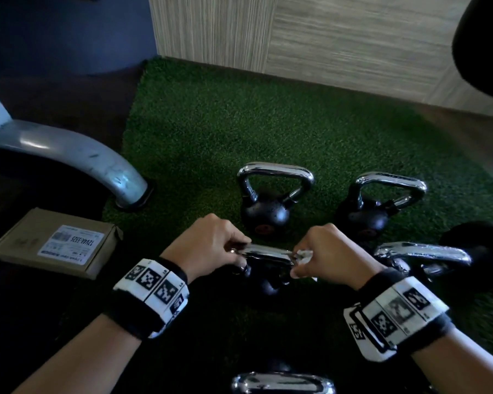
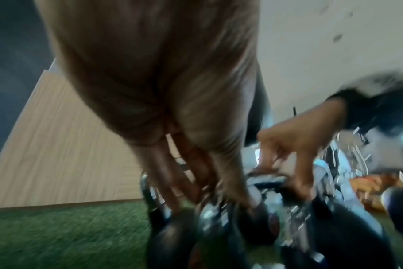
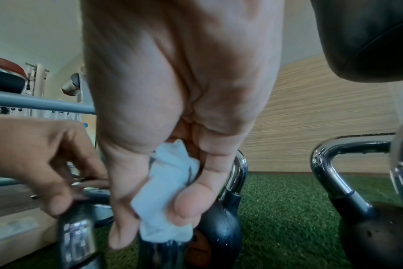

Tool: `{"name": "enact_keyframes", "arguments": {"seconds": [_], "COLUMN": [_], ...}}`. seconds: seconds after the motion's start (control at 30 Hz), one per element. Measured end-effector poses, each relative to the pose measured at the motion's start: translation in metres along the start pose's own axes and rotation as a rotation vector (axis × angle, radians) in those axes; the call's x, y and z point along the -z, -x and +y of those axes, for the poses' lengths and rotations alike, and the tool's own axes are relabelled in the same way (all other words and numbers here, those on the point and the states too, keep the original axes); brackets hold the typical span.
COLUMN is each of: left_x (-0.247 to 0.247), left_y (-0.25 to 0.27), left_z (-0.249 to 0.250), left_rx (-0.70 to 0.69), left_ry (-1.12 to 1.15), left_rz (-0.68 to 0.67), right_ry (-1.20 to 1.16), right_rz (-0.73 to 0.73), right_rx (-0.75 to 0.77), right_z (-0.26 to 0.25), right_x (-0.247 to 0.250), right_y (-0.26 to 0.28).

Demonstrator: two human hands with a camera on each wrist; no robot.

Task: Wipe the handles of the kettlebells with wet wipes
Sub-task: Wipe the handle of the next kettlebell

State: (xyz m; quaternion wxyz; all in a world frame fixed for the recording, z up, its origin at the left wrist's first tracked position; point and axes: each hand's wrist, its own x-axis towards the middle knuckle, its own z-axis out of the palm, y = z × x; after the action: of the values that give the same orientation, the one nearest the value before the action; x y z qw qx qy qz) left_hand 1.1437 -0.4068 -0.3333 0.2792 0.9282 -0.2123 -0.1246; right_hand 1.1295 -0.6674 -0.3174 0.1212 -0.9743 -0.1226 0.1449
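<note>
A small black kettlebell [image 1: 264, 281] with a chrome handle [image 1: 264, 253] sits on the green turf in front of me. My left hand [image 1: 211, 245] grips the left end of that handle, fingers curled over it. My right hand [image 1: 328, 253] pinches a white wet wipe [image 1: 305, 255] around the handle's right end. In the right wrist view the wet wipe [image 3: 170, 191] is bunched between thumb and fingers against the handle. The left wrist view is blurred; the left hand's fingers [image 2: 184, 178] wrap the chrome bar.
More kettlebells stand behind [image 1: 271, 200] and to the right [image 1: 379, 206], one lies at right [image 1: 427, 257], another handle [image 1: 282, 383] shows at the bottom. A cardboard box [image 1: 57, 243] and a grey machine leg [image 1: 77, 157] are at left. The turf mat [image 1: 239, 123] stretches ahead to the wall.
</note>
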Motion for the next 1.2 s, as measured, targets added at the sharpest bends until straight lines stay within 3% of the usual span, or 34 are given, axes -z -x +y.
{"name": "enact_keyframes", "arguments": {"seconds": [0.23, 0.4, 0.5, 0.6, 0.67, 0.77, 0.87, 1.03, 1.2], "left_x": [0.002, 0.004, 0.010, 0.016, 0.016, 0.015, 0.011, -0.027, -0.066], "left_y": [-0.005, -0.002, -0.006, -0.020, -0.033, -0.056, -0.084, -0.119, -0.134], "left_z": [-0.009, -0.011, -0.017, -0.030, -0.043, -0.066, -0.083, -0.091, -0.081], "left_rx": [-0.008, 0.003, 0.028, 0.127, 0.175, 0.211, 0.239, 0.250, 0.179], "left_ry": [0.069, 0.096, 0.161, 0.395, 0.405, 0.315, 0.453, 0.691, 0.691], "left_rz": [-0.034, -0.039, -0.140, -0.146, -0.073, 0.010, 0.080, 0.158, 0.112], "right_ry": [-0.061, -0.077, -0.139, -0.419, -0.660, -0.770, -0.716, -0.709, -0.648], "right_rz": [0.047, -0.064, -0.127, -0.095, -0.070, 0.088, 0.292, 0.447, 0.639], "right_rx": [-0.064, -0.041, -0.032, -0.040, -0.043, -0.093, -0.140, -0.122, -0.091], "right_z": [0.007, 0.006, 0.012, 0.025, 0.030, 0.034, 0.037, 0.039, 0.035], "right_x": [-0.006, 0.004, 0.016, 0.025, 0.031, 0.043, 0.055, 0.066, 0.056], "right_y": [-0.003, -0.007, -0.009, -0.014, -0.021, -0.036, -0.051, -0.067, -0.085]}}
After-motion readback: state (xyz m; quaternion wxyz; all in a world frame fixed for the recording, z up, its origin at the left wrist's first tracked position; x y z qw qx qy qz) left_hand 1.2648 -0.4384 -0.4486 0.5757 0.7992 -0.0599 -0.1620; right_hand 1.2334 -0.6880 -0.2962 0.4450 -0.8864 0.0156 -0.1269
